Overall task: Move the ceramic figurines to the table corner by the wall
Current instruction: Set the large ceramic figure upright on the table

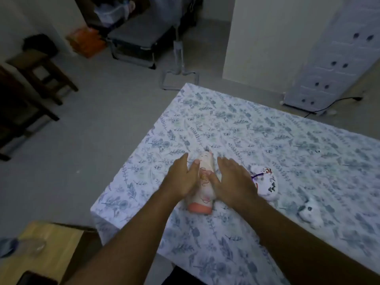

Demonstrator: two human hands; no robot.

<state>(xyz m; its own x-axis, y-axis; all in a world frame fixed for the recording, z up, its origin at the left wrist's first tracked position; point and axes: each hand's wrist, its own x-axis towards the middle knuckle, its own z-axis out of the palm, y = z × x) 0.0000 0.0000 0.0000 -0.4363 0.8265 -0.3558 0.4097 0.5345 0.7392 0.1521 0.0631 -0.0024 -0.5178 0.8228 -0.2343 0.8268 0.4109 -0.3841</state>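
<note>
A tall white ceramic figurine [202, 194] with a pink base and red line markings lies between my two hands on the floral tablecloth [246, 130]. My left hand [182, 177] presses its left side, thumb resting on top. My right hand [234, 179] presses its right side, fingers extended. Just right of my right hand sits a rounded white figurine [266, 183] with painted flowers. Farther right, near the front edge, lies a small white animal figurine [310, 212] with dark spots.
The table's left edge drops to grey floor. A cardboard box [43, 249] stands at lower left. Dark wooden furniture [30, 83] is at far left, a folding cot [139, 38] at the back, a white drawer unit [337, 52] with a cable at upper right.
</note>
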